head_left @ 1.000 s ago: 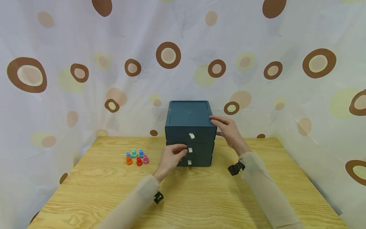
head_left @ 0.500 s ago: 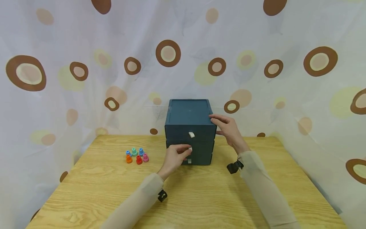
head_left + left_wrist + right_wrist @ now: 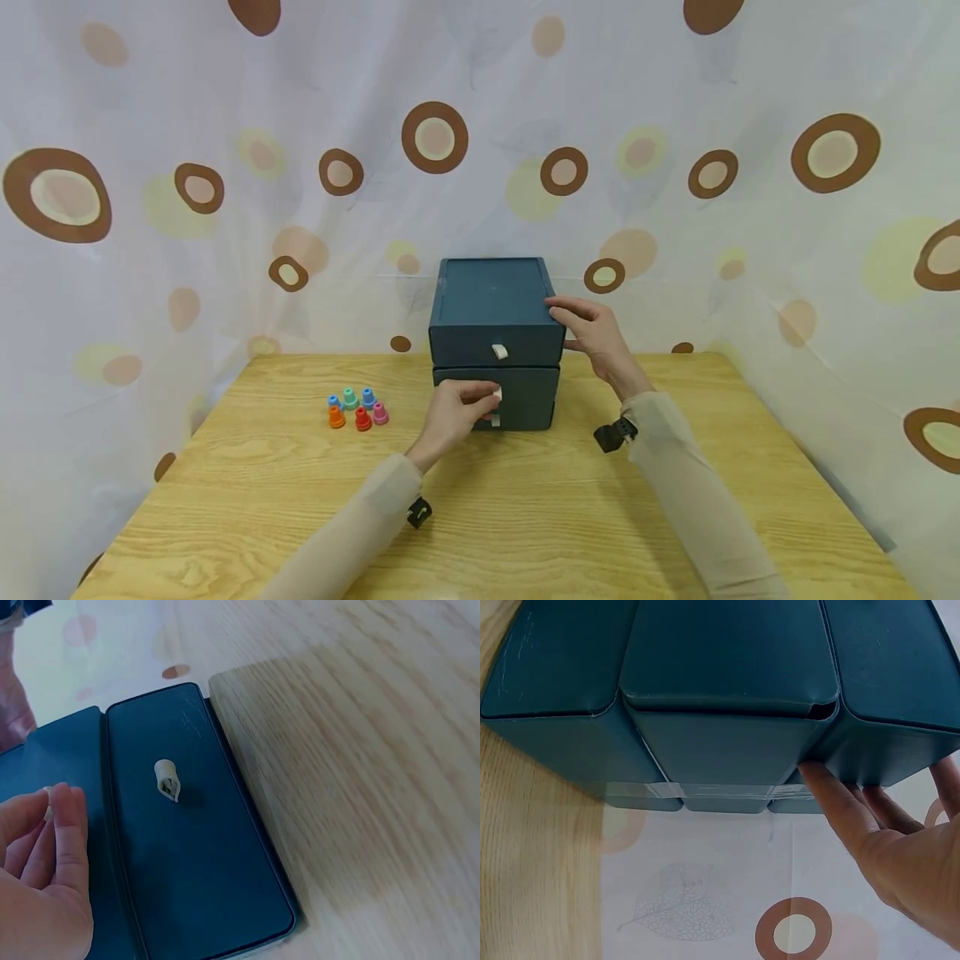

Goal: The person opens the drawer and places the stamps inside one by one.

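A dark teal drawer cabinet [image 3: 727,690] fills the upper part of the right wrist view, seen from its side, its three stacked sections showing as rounded panels. The right hand [image 3: 892,840] rests against it with straight fingers [image 3: 832,799], fingertips touching the seam between two sections. The wooden counter [image 3: 532,862] lies along the left, and a patterned curtain [image 3: 720,900] hangs below the cabinet.

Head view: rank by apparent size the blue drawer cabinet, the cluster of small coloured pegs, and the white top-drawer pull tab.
1. Dark blue plastic three-drawer cabinet, plainly the largest.
2. Cluster of small coloured plastic pegs on the wooden table.
3. White pull tab of the top drawer, the smallest; it looks about as big as one peg.
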`<state>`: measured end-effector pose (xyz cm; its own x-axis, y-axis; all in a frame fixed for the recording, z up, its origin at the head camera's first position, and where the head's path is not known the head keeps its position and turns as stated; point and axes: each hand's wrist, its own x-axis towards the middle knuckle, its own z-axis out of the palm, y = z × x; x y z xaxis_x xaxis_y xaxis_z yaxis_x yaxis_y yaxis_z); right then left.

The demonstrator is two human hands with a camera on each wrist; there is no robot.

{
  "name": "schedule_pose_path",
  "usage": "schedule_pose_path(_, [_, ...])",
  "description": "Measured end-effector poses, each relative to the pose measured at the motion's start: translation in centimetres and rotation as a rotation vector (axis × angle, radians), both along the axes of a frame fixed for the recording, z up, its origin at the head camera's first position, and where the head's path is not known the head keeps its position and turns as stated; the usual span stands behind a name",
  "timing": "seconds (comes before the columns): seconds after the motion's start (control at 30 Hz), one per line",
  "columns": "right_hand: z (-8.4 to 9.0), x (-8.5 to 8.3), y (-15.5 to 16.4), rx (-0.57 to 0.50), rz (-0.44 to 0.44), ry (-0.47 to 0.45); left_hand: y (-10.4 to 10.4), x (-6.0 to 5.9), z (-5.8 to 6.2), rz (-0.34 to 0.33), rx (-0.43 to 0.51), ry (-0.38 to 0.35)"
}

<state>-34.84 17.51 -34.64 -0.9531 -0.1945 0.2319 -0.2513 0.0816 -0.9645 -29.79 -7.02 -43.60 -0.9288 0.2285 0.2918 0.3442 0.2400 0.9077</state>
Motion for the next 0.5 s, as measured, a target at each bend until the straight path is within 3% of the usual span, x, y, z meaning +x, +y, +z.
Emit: schedule_pose_path(0.5, [-0.1, 0.0, 0.1, 0.024, -0.01, 0.002, -0.7, 1.4, 0.2, -0.051, -0.135, 0.02])
